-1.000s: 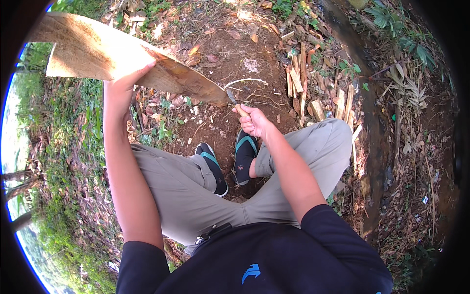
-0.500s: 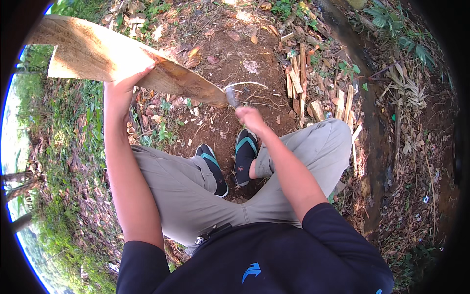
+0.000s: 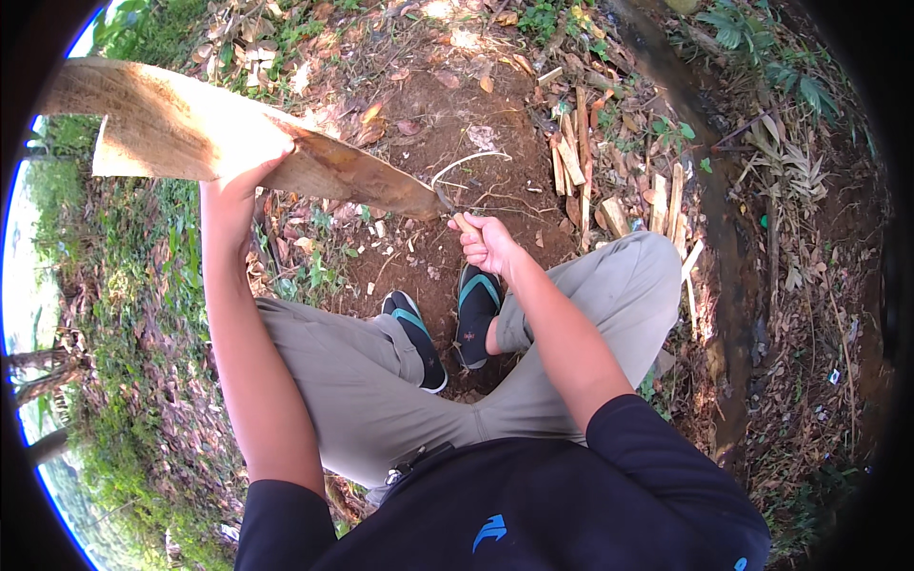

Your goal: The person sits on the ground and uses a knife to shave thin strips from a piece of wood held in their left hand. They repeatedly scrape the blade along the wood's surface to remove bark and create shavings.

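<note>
My left hand (image 3: 236, 181) grips a long, flat wooden board (image 3: 171, 119) with a notched far-left end. The board slants down to the right, its narrow end hanging above the soil in front of my feet. My right hand (image 3: 489, 246) is closed round the light wooden handle of a knife (image 3: 465, 224). The knife's dark blade shows only in part, touching or very near the board's lower right end. A thin, pale curled strip of wood (image 3: 468, 159) arcs out from that end. Whether the strip is still attached, I cannot tell.
Split wood sticks (image 3: 571, 157) and short chunks (image 3: 617, 217) lie on the ground to the right, beyond my right knee. Two dark shoes with teal bands (image 3: 478, 303) stand on bare soil. A dark, wet-looking channel (image 3: 728, 314) runs along the right; leafy plants line the left.
The knife and my right hand have come slightly down and towards me, turning so the fingers and handle show. The board has dropped a little in view, still in my left hand.
</note>
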Tool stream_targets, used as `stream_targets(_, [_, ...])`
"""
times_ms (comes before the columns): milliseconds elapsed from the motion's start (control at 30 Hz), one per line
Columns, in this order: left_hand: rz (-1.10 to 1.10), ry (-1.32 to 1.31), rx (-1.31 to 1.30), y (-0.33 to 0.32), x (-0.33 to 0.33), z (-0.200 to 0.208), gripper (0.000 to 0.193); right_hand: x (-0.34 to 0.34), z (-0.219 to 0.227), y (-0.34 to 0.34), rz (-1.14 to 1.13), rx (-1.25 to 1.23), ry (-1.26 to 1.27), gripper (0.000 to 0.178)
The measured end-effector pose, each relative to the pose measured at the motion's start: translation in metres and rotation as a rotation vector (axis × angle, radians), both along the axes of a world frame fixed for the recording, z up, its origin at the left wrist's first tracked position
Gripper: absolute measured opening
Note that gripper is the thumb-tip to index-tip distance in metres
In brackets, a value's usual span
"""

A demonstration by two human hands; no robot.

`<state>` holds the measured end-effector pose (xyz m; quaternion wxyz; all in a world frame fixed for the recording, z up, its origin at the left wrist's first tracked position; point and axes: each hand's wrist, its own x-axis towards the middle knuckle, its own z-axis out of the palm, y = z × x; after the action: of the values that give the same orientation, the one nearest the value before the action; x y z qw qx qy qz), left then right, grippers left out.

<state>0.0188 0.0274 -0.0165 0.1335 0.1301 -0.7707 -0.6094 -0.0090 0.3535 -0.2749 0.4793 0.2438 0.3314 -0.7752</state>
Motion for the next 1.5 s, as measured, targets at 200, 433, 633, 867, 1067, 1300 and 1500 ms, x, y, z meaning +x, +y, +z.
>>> stream_targets(200, [-0.013, 0.040, 0.023, -0.006, 0.001, -0.005, 0.026, 0.006, 0.001, -0.013, 0.170, 1.324, 0.796, 0.035])
stream_targets(433, [-0.036, 0.008, -0.004, -0.002, -0.001, -0.003, 0.033, 0.014, 0.001, -0.014, -0.091, 1.110, 0.581, 0.027])
stream_targets(633, [-0.030, 0.041, 0.009, -0.007, -0.003, -0.009, 0.031, 0.002, -0.001, 0.003, 0.294, 0.573, 0.570, 0.028])
stream_targets(867, [-0.038, 0.020, -0.013, -0.003, -0.002, -0.002, 0.036, 0.002, 0.006, 0.001, -0.007, -0.069, -0.080, 0.034])
stream_targets(1067, [-0.018, 0.038, -0.027, -0.013, 0.000, -0.013, 0.034, 0.004, 0.017, -0.014, 0.043, 0.370, 0.213, 0.034])
stream_targets(1300, [0.011, 0.006, 0.016, -0.004, 0.000, -0.003, 0.038, -0.007, -0.017, -0.002, -0.648, 1.042, 0.319, 0.039])
stream_targets(1500, [-0.018, 0.000, -0.013, -0.008, 0.003, -0.005, 0.038, 0.015, 0.013, -0.019, 0.205, 0.518, 0.396, 0.028])
